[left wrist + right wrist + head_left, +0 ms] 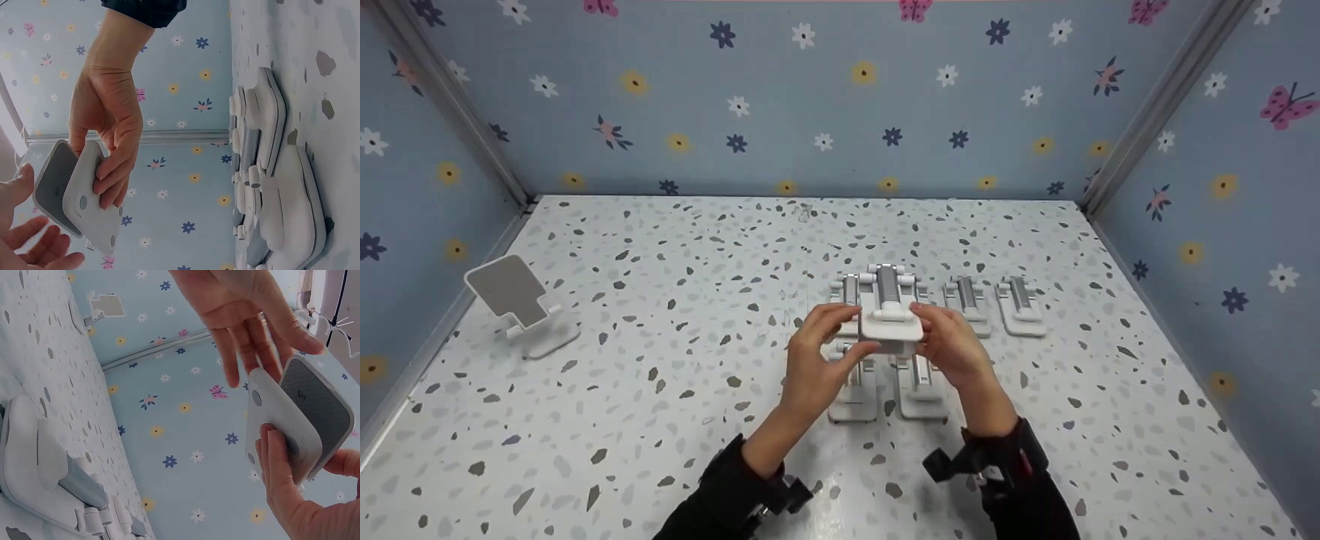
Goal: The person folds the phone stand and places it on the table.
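Above the table, my right hand (956, 349) grips a white and grey folding phone stand (891, 319). In the right wrist view its fingers (275, 461) lie on the base, which has round grey pads. The stand's grey padded plate (56, 177) and white base (90, 197) are slightly spread apart, forming a narrow V. My left hand (819, 364) is at the stand's left side, thumb and fingers spread. In the left wrist view that left hand (34, 236) looks apart from the stand; any contact at its fingertips is unclear.
Folded phone stands lie beneath and beside the hands, including a front left one (853, 405), a front right one (922, 405) and a far right one (1023, 319). An unfolded stand (510, 292) stands at the table's left. Flowered walls (825, 97) enclose the speckled table (675, 450).
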`<action>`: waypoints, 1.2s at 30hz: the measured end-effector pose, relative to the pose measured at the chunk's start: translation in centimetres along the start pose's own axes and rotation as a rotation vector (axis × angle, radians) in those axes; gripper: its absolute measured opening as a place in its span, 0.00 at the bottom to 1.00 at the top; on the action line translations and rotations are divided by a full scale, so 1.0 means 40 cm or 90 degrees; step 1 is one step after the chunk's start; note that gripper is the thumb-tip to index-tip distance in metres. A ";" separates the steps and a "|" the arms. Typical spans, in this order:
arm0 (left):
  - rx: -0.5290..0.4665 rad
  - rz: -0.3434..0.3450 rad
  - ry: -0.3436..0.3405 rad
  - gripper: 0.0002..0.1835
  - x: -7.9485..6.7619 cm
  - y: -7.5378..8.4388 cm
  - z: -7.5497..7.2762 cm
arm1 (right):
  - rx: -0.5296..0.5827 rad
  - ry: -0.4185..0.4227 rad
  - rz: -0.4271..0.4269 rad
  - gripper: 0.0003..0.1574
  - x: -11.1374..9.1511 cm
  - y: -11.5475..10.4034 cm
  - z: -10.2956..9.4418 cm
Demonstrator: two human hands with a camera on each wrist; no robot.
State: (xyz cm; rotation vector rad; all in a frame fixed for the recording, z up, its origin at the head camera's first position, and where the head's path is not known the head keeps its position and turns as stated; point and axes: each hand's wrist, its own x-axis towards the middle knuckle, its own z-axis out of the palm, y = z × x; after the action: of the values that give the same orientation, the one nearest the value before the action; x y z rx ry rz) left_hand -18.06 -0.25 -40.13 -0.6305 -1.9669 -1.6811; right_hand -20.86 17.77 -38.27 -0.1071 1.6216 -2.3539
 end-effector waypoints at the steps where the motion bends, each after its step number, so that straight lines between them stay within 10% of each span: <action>1: -0.028 -0.052 -0.010 0.22 0.001 0.003 -0.002 | 0.003 0.004 -0.002 0.17 -0.001 -0.001 0.000; 6: -0.124 -0.230 -0.063 0.23 0.008 0.008 -0.007 | 0.003 0.004 -0.010 0.17 -0.004 -0.003 0.002; 13: -0.231 -0.314 -0.081 0.23 0.010 0.011 -0.009 | -0.016 0.004 -0.014 0.17 -0.003 0.002 0.003; 29: -0.241 -0.357 -0.048 0.21 0.001 -0.015 -0.026 | -0.071 0.022 -0.006 0.12 0.007 0.035 0.014; 36: -0.136 -0.337 0.004 0.16 0.021 -0.045 -0.124 | -0.153 0.038 0.001 0.24 -0.004 0.030 -0.018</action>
State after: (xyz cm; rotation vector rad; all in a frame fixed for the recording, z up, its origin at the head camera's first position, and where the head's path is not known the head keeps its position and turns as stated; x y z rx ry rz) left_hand -19.57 -5.39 -40.32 -0.1727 -2.0853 -2.2199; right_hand -20.65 18.05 -39.60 -0.0834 1.9274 -2.1700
